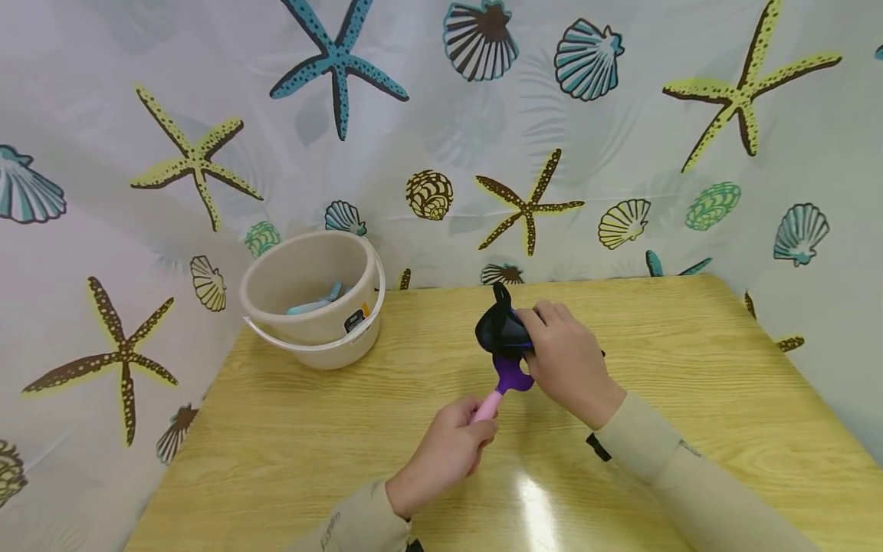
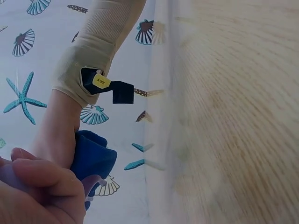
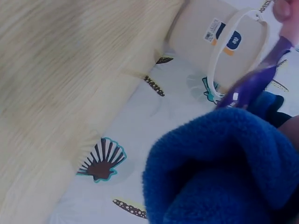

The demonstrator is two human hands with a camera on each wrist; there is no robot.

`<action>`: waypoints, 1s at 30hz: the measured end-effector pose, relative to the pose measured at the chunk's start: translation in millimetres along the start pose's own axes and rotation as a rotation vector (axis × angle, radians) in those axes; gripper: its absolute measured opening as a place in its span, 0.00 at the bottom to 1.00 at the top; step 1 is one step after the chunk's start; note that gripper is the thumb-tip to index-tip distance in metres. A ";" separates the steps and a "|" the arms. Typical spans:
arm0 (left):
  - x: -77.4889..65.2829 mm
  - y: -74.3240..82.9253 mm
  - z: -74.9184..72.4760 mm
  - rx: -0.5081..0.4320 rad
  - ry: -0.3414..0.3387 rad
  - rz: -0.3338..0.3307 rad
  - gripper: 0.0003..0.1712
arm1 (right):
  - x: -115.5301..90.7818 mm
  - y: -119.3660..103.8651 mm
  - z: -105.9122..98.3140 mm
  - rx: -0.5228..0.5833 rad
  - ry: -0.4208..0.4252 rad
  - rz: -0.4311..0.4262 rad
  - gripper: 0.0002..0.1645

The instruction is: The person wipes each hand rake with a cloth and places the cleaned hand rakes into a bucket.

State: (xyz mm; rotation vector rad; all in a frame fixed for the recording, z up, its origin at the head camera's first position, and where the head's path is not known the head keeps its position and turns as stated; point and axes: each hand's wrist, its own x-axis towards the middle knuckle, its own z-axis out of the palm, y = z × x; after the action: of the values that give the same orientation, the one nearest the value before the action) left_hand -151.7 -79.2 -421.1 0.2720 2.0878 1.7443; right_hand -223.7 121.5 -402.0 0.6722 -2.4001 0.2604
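Observation:
My left hand [image 1: 448, 445] grips the pink handle [image 1: 487, 408] of a tool with a purple head [image 1: 509, 374]; it looks like a toy sand tool, though its exact kind is covered. In my right hand [image 1: 569, 360] is a cloth [image 1: 502, 330], bunched around the far end of the purple head. It looks almost black in the head view, but the right wrist view shows a fluffy blue cloth [image 3: 219, 135]. The left wrist view shows the curled fingers [image 2: 46, 182] of my left hand, with the blue cloth [image 2: 93, 154] behind them.
A beige bucket [image 1: 338, 354] with a white handle stands at the table's back left. Light blue items [image 1: 310, 307] lie inside it. The wooden table [image 1: 641, 330] ends at a curtain [image 1: 414, 115] printed with shells and starfish.

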 end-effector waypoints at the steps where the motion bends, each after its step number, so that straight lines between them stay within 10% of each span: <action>1: 0.1 -0.2 0.7 -0.010 -0.005 0.002 0.06 | -1.6 -0.5 -2.1 0.011 -0.006 0.012 0.29; 16: 7.4 -2.3 2.5 -0.098 0.050 0.051 0.07 | -20.0 -15.6 -8.4 0.233 -0.132 -0.026 0.21; 30: -0.4 1.6 5.9 -0.157 -0.008 -0.019 0.08 | -11.1 6.1 4.1 -0.045 0.081 -0.057 0.21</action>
State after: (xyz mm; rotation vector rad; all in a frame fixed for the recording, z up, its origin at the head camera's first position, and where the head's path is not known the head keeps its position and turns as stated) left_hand -148.9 -73.8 -420.3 0.2129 1.9287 1.8798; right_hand -221.4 129.8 -412.2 0.6948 -2.2995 0.2055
